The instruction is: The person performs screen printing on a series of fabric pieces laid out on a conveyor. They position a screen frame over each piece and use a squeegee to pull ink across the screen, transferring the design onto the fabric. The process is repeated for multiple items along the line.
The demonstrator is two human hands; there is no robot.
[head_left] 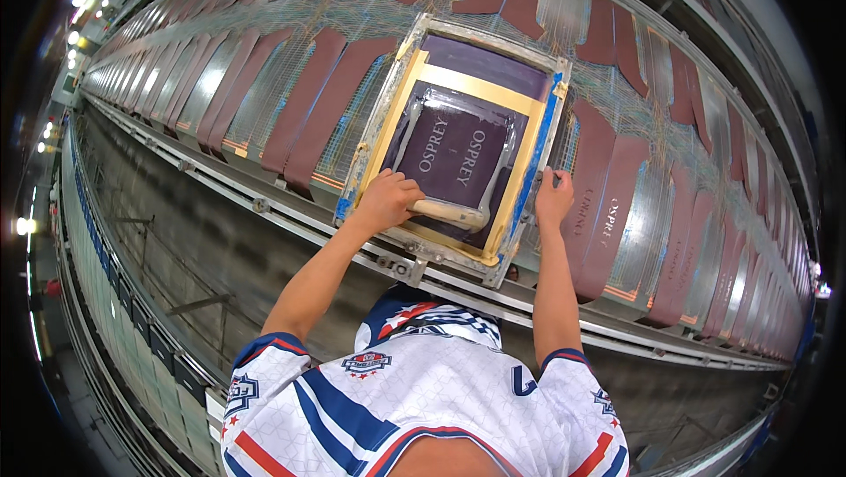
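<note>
A screen-printing frame [548, 124] with yellow and blue tape round its mesh lies over the long printing table in front of me. White lettering shows through the dark purple mesh [454, 146], and pale ink lines its sides. My left hand [388, 198] is closed around the left end of a squeegee [451, 212], which lies across the near part of the mesh. Beside the frame's right edge is my right hand [554, 198], its fingers curled in. A small dark spot shows at those fingertips; what they hold, if anything, I cannot make out.
Maroon fabric pieces [304, 111] lie in rows along the table, left and right of the frame. Some on the right, like the nearest printed piece [608, 212], carry white lettering. A metal rail [291, 210] runs along the table's near edge, between me and the table.
</note>
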